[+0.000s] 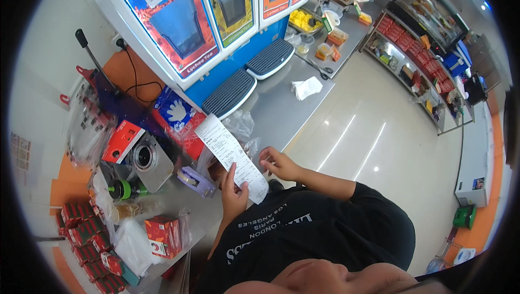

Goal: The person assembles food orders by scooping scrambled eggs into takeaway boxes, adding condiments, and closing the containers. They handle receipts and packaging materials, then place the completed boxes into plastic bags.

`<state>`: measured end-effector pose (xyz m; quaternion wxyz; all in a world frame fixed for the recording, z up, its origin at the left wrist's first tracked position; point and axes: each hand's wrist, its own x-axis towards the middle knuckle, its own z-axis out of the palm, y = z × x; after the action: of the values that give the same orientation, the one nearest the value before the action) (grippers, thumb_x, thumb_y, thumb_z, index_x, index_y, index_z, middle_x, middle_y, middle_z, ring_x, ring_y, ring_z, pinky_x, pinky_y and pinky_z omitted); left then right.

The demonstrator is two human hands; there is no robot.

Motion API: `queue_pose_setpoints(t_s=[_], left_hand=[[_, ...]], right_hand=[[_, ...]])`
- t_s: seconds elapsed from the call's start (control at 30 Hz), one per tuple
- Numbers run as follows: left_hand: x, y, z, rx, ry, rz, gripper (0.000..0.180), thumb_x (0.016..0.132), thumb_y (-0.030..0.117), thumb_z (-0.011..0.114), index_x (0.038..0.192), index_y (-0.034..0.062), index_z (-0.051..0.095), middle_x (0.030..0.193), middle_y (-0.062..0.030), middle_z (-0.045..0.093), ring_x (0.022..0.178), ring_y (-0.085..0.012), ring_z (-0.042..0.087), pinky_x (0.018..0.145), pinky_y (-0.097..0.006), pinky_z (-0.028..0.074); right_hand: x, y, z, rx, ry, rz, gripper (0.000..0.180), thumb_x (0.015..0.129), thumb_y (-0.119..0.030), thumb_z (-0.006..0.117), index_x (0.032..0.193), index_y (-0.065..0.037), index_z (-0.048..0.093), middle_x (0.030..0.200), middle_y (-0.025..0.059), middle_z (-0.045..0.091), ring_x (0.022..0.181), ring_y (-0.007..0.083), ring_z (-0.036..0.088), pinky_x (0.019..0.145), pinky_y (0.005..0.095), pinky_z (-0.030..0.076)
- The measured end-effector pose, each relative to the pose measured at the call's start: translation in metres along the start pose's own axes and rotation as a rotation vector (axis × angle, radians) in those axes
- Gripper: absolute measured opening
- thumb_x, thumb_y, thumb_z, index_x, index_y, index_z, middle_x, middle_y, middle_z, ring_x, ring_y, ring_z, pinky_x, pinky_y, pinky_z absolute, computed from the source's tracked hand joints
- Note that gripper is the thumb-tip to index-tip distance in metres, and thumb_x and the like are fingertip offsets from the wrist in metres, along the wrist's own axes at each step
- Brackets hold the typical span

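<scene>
A long white printed receipt lies slantwise in front of me, held at its lower part by my left hand, whose fingers and thumb grip it. Just right of the paper is my right hand, fingers loosely curled and apart, with nothing visible in them. Behind the receipt sits a clear plastic bag, and a brownish bagged item, partly hidden, is under the paper. A purple tape dispenser stands left of my left hand on the steel counter.
A drink dispenser with drip trays fills the back. Left are a metal machine with a round opening, a red box and stacked small boxes. Crumpled tissue and scissors lie farther right; shelves stand across the floor.
</scene>
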<state>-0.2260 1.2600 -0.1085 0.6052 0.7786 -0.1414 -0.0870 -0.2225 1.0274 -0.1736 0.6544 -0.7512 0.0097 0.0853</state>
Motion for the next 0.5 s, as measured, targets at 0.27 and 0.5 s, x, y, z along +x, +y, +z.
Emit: queue_pose_setpoints(t_s=[0.27, 0.5], left_hand=[[0.048, 0.025, 0.024, 0.316, -0.059, 0.048, 0.063, 0.085, 0.001, 0.062, 0.146, 0.0031, 0.048, 0.136, -0.0242, 0.053, 0.12, -0.0383, 0.056, 0.101, -0.042, 0.047], [0.084, -0.004, 0.115, 0.178, 0.1, -0.094, 0.061, 0.086, -0.002, 0.062, 0.145, 0.002, 0.049, 0.132, -0.0167, 0.053, 0.114, -0.0272, 0.061, 0.093, -0.035, 0.051]], right_hand=[[0.042, 0.046, -0.226, -0.543, 0.616, -0.162, 0.033, 0.091, -0.008, 0.067, 0.122, -0.004, 0.056, 0.115, 0.0125, 0.064, 0.095, 0.0242, 0.065, 0.077, 0.0355, 0.054], [0.164, 0.074, -0.486, -0.889, 0.967, -0.209, 0.02, 0.091, -0.011, 0.066, 0.11, -0.003, 0.065, 0.099, 0.0143, 0.07, 0.086, 0.0313, 0.069, 0.076, 0.0395, 0.055]])
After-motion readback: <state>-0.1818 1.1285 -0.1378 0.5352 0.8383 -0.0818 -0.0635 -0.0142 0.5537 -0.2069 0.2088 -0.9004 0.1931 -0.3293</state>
